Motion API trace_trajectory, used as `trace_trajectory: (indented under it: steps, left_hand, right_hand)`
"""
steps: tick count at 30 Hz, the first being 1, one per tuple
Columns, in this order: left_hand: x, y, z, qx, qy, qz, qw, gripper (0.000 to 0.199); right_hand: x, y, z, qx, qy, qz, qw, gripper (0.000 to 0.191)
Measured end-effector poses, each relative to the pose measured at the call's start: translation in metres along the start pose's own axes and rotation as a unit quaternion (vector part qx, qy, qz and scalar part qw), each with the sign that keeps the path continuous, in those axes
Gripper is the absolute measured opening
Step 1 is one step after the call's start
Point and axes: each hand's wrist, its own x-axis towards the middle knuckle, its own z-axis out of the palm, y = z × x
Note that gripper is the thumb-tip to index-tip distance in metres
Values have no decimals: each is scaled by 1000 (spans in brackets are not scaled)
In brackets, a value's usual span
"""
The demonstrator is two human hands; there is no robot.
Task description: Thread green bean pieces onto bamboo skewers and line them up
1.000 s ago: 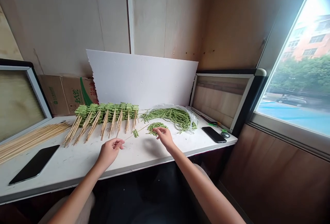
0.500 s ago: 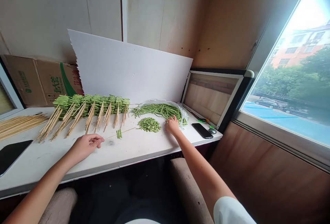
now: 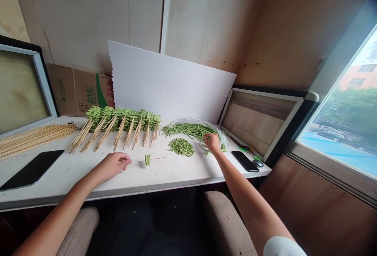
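My left hand [image 3: 115, 164] is closed on the end of a thin bamboo skewer [image 3: 157, 158], which points to the right just over the table. Three short pieces of green bean [image 3: 147, 160] sit side by side on it. My right hand [image 3: 212, 143] has its fingers pinched together at the front of a bundle of long green beans [image 3: 188, 129] in a clear plastic bag [image 3: 222, 135]. A curved long bean [image 3: 202, 146] hangs from that hand. Left of it lies a heap of cut bean pieces [image 3: 181, 147].
Stacked bean skewers [image 3: 123, 118] line the back, sticks toward me. Loose bamboo skewers [image 3: 35, 136] and a black tablet-like device [image 3: 32, 169] lie left. A phone [image 3: 245, 161] and a round grey object [image 3: 258, 163] lie right. A white board [image 3: 171, 83] stands behind.
The view has swung left. My right hand has lifted a little from the bundle, with a curved bean now showing at it. My left hand still holds the skewer.
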Motion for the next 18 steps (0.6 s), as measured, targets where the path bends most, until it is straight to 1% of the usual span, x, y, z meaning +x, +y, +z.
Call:
trace_trajectory:
  steps: [4,8,11,13,15,17,18]
  left_hand:
    - [2,-6,-6,-7,21,-3,1000,40]
    - [4,-23,-14,37,30,-5,999,35]
    - [4,-38,-17,94,38,-23,995,30]
    - [2,-44,-18,127,53,-32,990,27]
    - [1,-45,-19,164,77,-40,983,23]
    - [0,-38,-22,195,111,-51,973,23]
    - [-1,-32,-24,201,134,-53,969,25]
  right_hand:
    - [21,-9,-19,93,83,-11,992,47]
    - [44,-26,-42,158,139,-22,977,50]
    - [53,-46,-65,221,178,-40,958,51]
    - [52,-64,-81,260,202,-67,942,49]
    - [44,-87,-97,256,219,-109,935,45]
    - [32,-112,-113,228,265,-154,924,39]
    - [25,-126,-120,211,292,-178,916,35]
